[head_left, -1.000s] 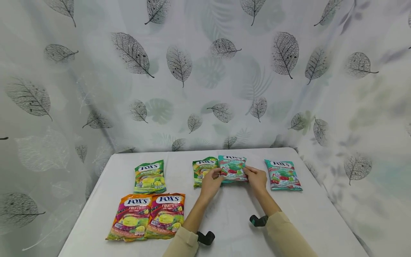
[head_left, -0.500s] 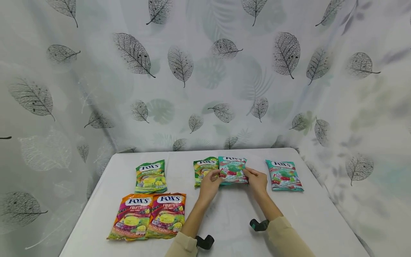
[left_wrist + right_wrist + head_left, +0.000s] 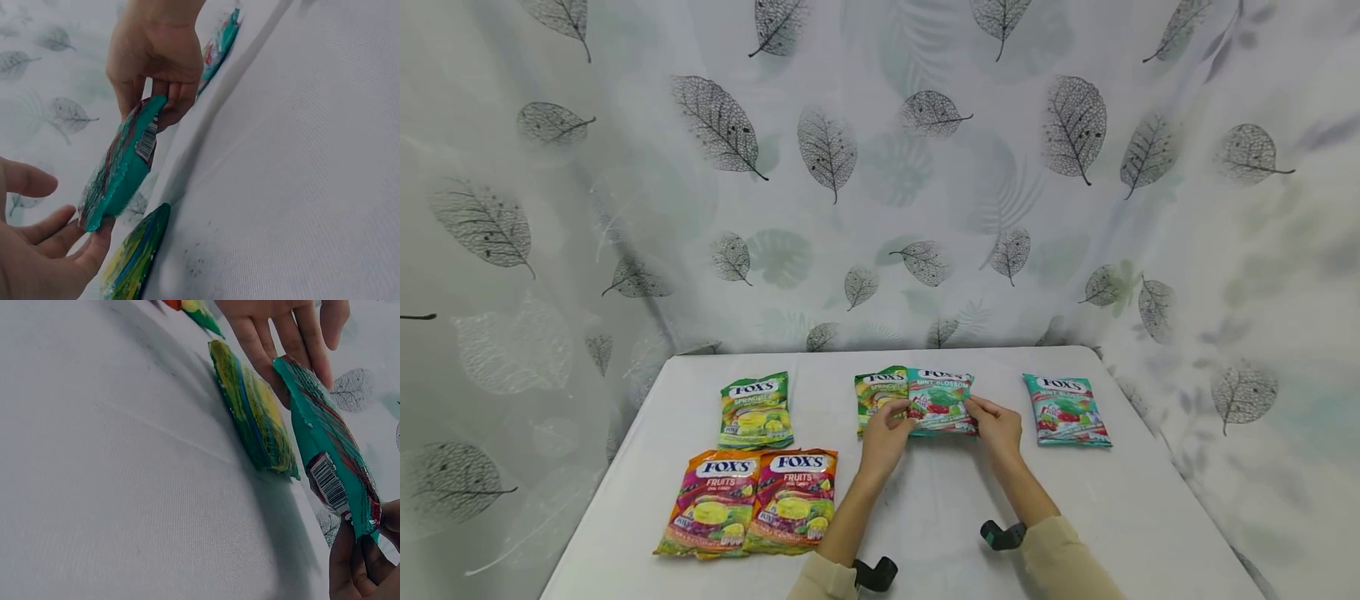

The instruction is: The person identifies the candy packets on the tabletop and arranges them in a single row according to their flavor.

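Between both hands [image 3: 992,425], teal candy bag [image 3: 942,402] tilts, logo rearward

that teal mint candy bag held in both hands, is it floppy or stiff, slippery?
The teal mint candy bag spans between the left hand and right hand without drooping in the wrist views, so it is probably plump and fairly firm. Its glossy film looks somewhat slippery. The right hand pinches only one end, suggesting it is light.

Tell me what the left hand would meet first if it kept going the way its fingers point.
Probably the teal bag itself: the left hand already touches its edge. The green bag lies just beneath; depth is unclear.
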The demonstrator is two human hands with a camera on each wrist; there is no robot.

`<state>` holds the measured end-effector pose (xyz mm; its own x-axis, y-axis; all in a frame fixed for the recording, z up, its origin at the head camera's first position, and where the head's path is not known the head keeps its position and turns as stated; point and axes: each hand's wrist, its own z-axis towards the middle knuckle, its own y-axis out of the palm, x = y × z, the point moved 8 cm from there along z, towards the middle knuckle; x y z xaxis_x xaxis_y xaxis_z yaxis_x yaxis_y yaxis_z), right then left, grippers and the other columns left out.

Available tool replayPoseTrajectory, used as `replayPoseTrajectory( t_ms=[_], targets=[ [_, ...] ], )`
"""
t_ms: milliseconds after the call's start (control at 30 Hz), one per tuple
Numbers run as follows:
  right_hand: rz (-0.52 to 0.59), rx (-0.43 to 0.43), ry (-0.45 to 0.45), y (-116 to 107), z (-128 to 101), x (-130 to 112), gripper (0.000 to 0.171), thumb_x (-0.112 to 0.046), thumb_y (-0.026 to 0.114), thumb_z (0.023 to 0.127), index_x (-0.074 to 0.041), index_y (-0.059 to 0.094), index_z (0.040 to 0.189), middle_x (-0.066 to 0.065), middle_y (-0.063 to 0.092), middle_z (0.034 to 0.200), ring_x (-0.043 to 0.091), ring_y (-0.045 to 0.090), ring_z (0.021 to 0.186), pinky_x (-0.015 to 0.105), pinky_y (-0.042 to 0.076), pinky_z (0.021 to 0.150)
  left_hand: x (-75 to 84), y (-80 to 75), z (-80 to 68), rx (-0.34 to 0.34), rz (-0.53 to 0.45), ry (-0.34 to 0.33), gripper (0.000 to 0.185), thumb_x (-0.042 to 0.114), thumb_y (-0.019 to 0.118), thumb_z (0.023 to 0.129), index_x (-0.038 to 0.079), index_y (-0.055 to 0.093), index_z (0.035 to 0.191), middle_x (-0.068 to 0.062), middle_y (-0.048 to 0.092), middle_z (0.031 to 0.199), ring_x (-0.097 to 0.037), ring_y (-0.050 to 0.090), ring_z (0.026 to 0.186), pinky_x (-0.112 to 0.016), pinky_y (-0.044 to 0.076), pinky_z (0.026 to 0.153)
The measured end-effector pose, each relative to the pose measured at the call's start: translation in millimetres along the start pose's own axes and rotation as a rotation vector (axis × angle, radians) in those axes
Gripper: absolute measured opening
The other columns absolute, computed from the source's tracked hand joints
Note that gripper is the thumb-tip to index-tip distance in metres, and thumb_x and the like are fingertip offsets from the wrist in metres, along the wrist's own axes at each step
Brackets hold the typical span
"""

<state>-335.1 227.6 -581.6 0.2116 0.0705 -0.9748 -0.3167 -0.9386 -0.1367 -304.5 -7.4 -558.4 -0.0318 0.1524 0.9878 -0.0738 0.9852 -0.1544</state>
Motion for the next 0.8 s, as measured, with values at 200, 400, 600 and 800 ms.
replayPoseTrajectory(
  t_ms=[200, 400, 600, 800],
  targets=[
    [0.043, -0.009, 0.022, 2.3, -6.7, 2.5, 0.034, -0.023, 0.073, 0.099, -0.005, 0.074, 0.128, 0.019, 0.07, 0.13, 0.007, 0.067, 0.085, 0.019, 0.054, 0.068, 3.0, -6.1, -4.8, 0.019, -0.003, 0.02, 0.036, 0.019, 0.066, 0.098, 0.012, 0.069, 0.133, -0.004, 0.068, 0.136, -0.021, 0.067, 0.109, -0.036, 0.056, 0.083],
    [0.047, -0.015, 0.014, 4.7, -13.9, 0.9, 0.034, -0.025, 0.072, 0.1, -0.006, 0.074, 0.127, 0.018, 0.071, 0.129, 0.008, 0.067, 0.084, 0.019, 0.054, 0.067, 6.6, -11.0, -10.8, 0.039, -0.01, 0.037, 0.033, 0.018, 0.066, 0.099, 0.013, 0.071, 0.131, -0.005, 0.068, 0.135, -0.023, 0.067, 0.11, -0.039, 0.057, 0.086],
    [0.079, -0.045, 0.008, 7.3, -22.6, -3.2, 0.035, -0.025, 0.071, 0.101, -0.004, 0.073, 0.129, 0.015, 0.074, 0.122, 0.008, 0.069, 0.083, 0.02, 0.056, 0.07, 10.8, -15.7, -18.4, 0.038, -0.027, 0.039, 0.033, 0.019, 0.064, 0.101, 0.014, 0.069, 0.133, -0.005, 0.067, 0.138, -0.023, 0.067, 0.113, -0.04, 0.058, 0.089],
    [0.098, -0.042, 0.01, 9.7, -26.6, -3.2, 0.035, -0.025, 0.072, 0.1, -0.003, 0.073, 0.128, 0.011, 0.077, 0.114, 0.009, 0.07, 0.081, 0.021, 0.057, 0.069, 10.6, -20.2, -21.2, 0.032, -0.036, 0.029, 0.034, 0.019, 0.063, 0.101, 0.013, 0.068, 0.135, -0.003, 0.066, 0.137, -0.02, 0.067, 0.111, -0.037, 0.057, 0.087]
  ],
)
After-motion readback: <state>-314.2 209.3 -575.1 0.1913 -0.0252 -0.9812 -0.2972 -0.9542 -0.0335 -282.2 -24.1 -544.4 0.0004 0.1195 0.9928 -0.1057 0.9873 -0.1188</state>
